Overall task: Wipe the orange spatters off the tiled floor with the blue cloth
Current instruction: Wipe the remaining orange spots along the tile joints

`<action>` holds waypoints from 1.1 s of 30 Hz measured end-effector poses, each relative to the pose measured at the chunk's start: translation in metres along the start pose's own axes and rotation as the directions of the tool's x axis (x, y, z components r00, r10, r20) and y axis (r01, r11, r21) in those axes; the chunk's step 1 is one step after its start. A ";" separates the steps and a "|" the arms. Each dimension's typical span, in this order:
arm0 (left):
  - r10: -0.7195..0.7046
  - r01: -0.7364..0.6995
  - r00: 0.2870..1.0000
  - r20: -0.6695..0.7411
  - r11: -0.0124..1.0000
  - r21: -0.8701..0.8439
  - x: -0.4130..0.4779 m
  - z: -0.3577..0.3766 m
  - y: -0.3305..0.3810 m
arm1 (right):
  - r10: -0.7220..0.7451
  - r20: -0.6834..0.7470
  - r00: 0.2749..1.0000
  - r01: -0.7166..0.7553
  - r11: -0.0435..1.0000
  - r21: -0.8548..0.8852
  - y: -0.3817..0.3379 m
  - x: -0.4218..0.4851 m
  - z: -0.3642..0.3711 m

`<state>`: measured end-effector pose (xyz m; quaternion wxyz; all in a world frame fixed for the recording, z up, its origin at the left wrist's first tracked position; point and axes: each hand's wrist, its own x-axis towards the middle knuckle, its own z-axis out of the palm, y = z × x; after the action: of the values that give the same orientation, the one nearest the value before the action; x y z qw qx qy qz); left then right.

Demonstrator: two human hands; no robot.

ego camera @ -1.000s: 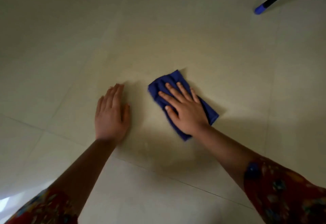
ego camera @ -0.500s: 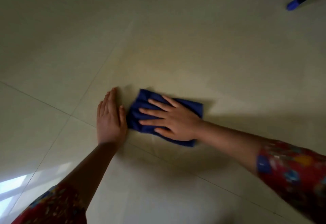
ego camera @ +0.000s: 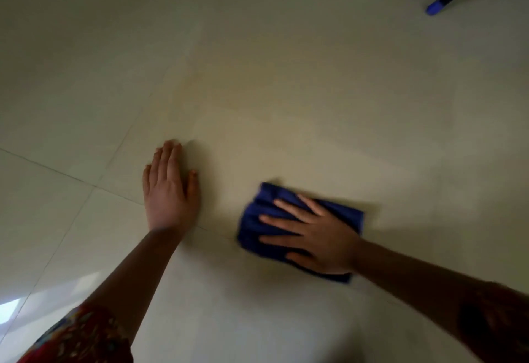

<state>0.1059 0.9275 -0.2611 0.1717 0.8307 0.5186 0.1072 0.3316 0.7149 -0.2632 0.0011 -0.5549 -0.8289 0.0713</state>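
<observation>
**Right hand pressing a blue cloth flat on a pale tiled floor**

A person is leaning over a cream tiled floor [ego camera: 286, 76], both forearms reaching forward. The right hand [ego camera: 320, 236] is lying palm down on a blue cloth [ego camera: 257, 219], fingers [ego camera: 286, 206] spread wide and pointing left, pressing the cloth against the tile rather than pinching it. The cloth is folded into a rough rectangle, deep blue, slightly bunched and creased at its left end. Its long axis is running left to right, tilting a little downward toward the right, and it is showing beyond the hand on every side. It is sitting across a grout line, near the middle right of the view.

The left hand [ego camera: 169, 188] is resting flat on the floor, well apart from the cloth on its left, fingers together and pointing away from the person, thumb slightly out. Red patterned sleeves [ego camera: 83, 337] are covering the upper arms. A dark pole with a blue tip [ego camera: 433, 9] is lying on the floor at the far upper right. The picture is blurred, and I cannot make out any orange spatters on the tiles.
</observation>
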 end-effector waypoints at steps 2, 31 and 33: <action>0.016 -0.014 0.999 0.031 0.999 -0.052 -0.009 0.000 0.014 | 0.081 0.025 0.996 -0.080 0.996 -0.039 0.030 -0.070 0.000; 0.677 -0.644 0.614 0.405 0.727 -0.238 -0.114 0.058 0.156 | 0.654 0.167 0.738 -0.670 0.739 0.071 -0.100 -0.254 0.014; 0.702 -0.658 0.583 0.410 0.704 -0.270 -0.120 0.060 0.166 | 0.824 0.251 0.507 -0.861 0.499 0.100 -0.080 -0.289 0.007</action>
<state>0.2110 0.7424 -0.2503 0.2778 0.9556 0.0954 -0.0238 0.3684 0.4180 -0.2379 -0.0458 -0.8771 -0.4354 0.1976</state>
